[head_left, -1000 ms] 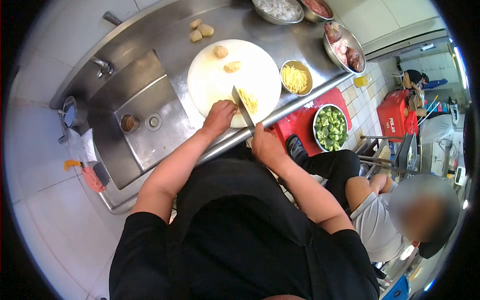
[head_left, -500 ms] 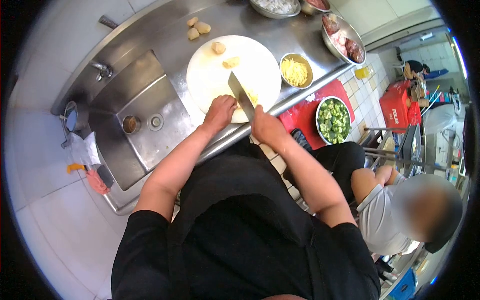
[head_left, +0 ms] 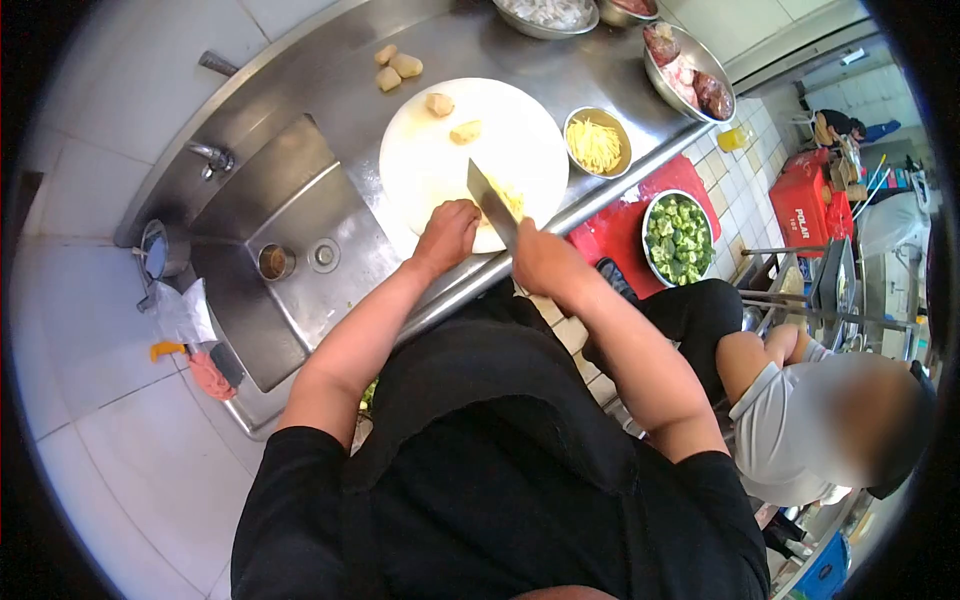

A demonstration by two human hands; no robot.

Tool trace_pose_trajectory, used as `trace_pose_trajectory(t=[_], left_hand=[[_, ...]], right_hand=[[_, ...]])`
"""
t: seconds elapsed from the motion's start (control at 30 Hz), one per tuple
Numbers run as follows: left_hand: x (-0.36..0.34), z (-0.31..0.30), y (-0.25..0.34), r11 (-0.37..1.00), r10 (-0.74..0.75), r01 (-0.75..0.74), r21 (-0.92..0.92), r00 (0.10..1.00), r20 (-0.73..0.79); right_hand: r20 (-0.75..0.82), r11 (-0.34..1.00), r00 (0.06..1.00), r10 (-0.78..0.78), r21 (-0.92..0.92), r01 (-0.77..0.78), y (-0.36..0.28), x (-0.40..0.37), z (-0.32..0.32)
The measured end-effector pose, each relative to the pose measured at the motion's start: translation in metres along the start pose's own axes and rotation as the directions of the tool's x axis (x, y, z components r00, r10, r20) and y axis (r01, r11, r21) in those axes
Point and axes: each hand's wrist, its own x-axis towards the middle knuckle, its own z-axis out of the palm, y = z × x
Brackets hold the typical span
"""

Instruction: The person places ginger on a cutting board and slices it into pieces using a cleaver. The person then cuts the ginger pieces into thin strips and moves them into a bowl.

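On a round white cutting board [head_left: 410,150], my right hand [head_left: 547,264] grips the handle of a cleaver [head_left: 489,203]. Its broad blade points away from me, over pale yellow shreds [head_left: 511,197]. Just left of the blade, my left hand [head_left: 446,238] rests on the board's near part with fingers curled down; what lies under them is hidden. Farther back on the board sit two peeled, pale root pieces, a chunk [head_left: 439,104] and a cut block [head_left: 465,132]; they look like ginger. To the right, a metal bowl [head_left: 625,150] contains thin yellow strips.
Peeled pieces [head_left: 405,66] lie behind the board. A sink [head_left: 290,320] is at left. Bowls of meat [head_left: 712,97] and whitish food [head_left: 547,14] stand farther back. Below the counter edge is a bowl of cut green vegetables [head_left: 678,238], beside a seated person [head_left: 790,425].
The whole view has shifted slightly, so things appear a little lower and to the right. My hands and the cleaver keep nearly the same place on the board.
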Motion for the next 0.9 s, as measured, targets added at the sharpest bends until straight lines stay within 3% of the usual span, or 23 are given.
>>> trace_pose_trajectory(t=[0.1, 0.17, 0.23, 0.3, 0.4, 0.43, 0.5, 0.6, 0.73, 0.9], left_hand=[[0.000, 0.000, 0.001, 0.999, -0.047, 0.047, -0.010, 0.999, -0.009], [-0.001, -0.003, 0.004, 1.000, -0.011, 0.011, -0.012, 1.000, -0.026], [-0.001, -0.004, 0.003, 1.000, -0.019, 0.019, -0.002, 1.000, 0.002], [0.001, -0.003, 0.004, 1.000, -0.019, 0.019, 0.008, 0.999, 0.028], [0.000, -0.004, 0.005, 1.000, -0.006, 0.006, 0.000, 1.000, -0.029], [0.001, -0.004, 0.006, 1.000, -0.030, 0.030, 0.000, 1.000, -0.009], [-0.003, -0.003, 0.006, 0.997, -0.071, 0.071, -0.001, 0.997, 0.003], [-0.001, -0.004, 0.003, 0.999, -0.046, 0.046, 0.011, 0.999, 0.018], [-0.001, -0.005, 0.006, 0.999, -0.033, 0.033, -0.004, 0.999, -0.005], [-0.005, 0.003, 0.005, 0.997, -0.073, 0.072, -0.008, 0.996, -0.051]], right_hand=[[-0.101, 0.999, 0.994, -0.035, -0.029, 0.033, 0.010, -0.037, 0.040], [-0.072, 0.999, 0.997, 0.028, -0.028, -0.030, 0.012, -0.028, 0.051], [-0.211, 0.994, 0.971, -0.108, 0.006, 0.112, 0.016, -0.006, 0.045], [-0.149, 0.998, 0.988, -0.033, 0.044, 0.040, 0.005, 0.010, 0.017], [0.063, 0.997, 0.996, 0.061, 0.047, -0.064, -0.016, -0.015, -0.016], [-0.022, 1.000, 0.999, -0.026, -0.006, 0.026, 0.006, -0.022, 0.022], [0.019, 0.994, 0.995, 0.098, 0.049, -0.099, -0.011, -0.044, 0.018], [-0.083, 0.999, 0.996, 0.013, 0.049, -0.009, 0.007, -0.016, 0.036], [-0.121, 0.998, 0.991, -0.054, 0.018, 0.057, 0.001, 0.015, 0.003], [-0.070, 0.996, 0.996, -0.060, -0.068, 0.055, 0.012, -0.032, 0.049]])
